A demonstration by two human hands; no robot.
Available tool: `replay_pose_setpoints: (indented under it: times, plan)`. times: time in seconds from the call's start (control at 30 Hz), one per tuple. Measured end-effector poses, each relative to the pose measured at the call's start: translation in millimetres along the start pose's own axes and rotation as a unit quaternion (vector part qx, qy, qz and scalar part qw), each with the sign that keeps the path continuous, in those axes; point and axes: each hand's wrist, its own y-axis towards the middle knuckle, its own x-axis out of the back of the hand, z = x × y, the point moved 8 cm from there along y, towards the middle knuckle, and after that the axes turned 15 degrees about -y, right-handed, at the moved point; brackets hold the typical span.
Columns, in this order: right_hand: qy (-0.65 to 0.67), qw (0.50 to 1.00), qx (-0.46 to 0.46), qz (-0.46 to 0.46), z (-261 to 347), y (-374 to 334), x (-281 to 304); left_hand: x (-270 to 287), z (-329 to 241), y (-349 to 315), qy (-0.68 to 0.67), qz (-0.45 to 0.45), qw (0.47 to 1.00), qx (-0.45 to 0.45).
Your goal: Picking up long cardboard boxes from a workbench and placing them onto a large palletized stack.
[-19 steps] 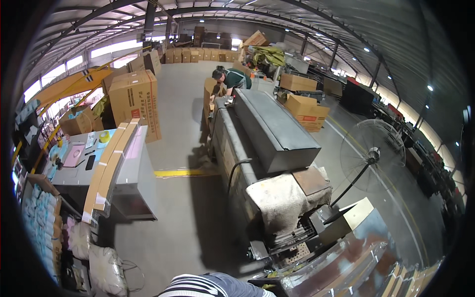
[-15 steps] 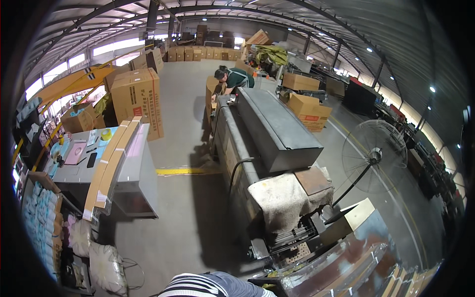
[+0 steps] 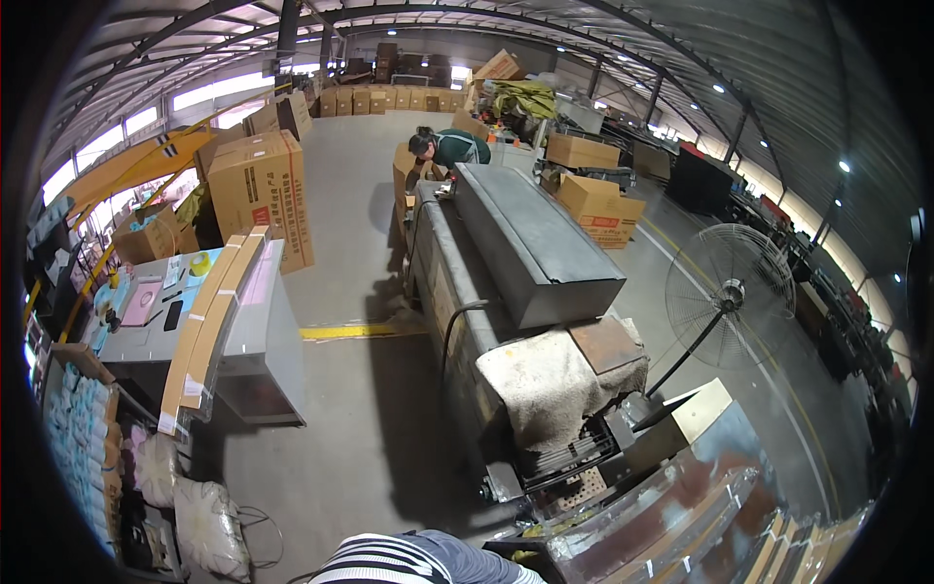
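Observation:
Neither my left hand nor my right hand shows. Only black-and-white striped cloth with grey-blue cloth beside it, apparently my clothing (image 3: 389,560), comes in at the lower edge. Ahead and to the right stands a long grey machine (image 3: 443,277) with a dark metal housing (image 3: 535,243) on top. A pale, worn cloth (image 3: 530,380) and a brown flat plate (image 3: 608,344) cover its near end. At the near right lie long plastic-wrapped strips (image 3: 671,545) beside a stained panel (image 3: 720,448).
A grey desk (image 3: 263,341) with long cardboard strips (image 3: 209,326) and a phone (image 3: 173,314) stands left. Padded stools (image 3: 209,526) are near left. A large carton (image 3: 258,190) stands behind. Another person (image 3: 457,148) bends at the machine's far end. A fan (image 3: 730,297) stands right.
The whole view has shifted slightly, so the scene sits a little farther left and higher. The other person stays bent at the machine's far end.

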Motion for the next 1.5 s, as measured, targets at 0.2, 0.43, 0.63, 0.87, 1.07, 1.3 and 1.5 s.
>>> replay_pose_setpoints:
  times: [0.2, 0.43, 0.63, 0.87, 1.07, 1.3, 1.5]
  plan:
    - [0.021, 1.0, 0.012, 0.019, -4, -3, 3, -10, 0, -1, 0.012, -0.003, 1.0, -0.004]
    - [0.113, 0.968, 0.085, 0.209, 8, -2, 64, -10, 15, 24, -0.024, -0.005, 0.999, 0.046]
    - [0.13, 0.964, 0.077, 0.218, 13, 4, 79, -27, 23, 33, -0.012, -0.002, 0.999, 0.049]
    - [0.259, 0.924, 0.125, 0.253, -8, 15, 35, -47, 35, 52, 0.0, -0.004, 0.998, 0.061]
    - [0.267, 0.928, 0.205, 0.161, -76, -13, 12, -78, 60, 75, 0.015, 0.004, 0.997, 0.078]
    - [0.268, 0.92, 0.176, 0.227, -74, -23, 99, -108, 47, 97, -0.01, -0.041, 0.996, 0.077]
    - [0.296, 0.902, 0.183, 0.255, -23, 7, -12, -56, 35, 196, -0.141, -0.187, 0.966, -0.113]
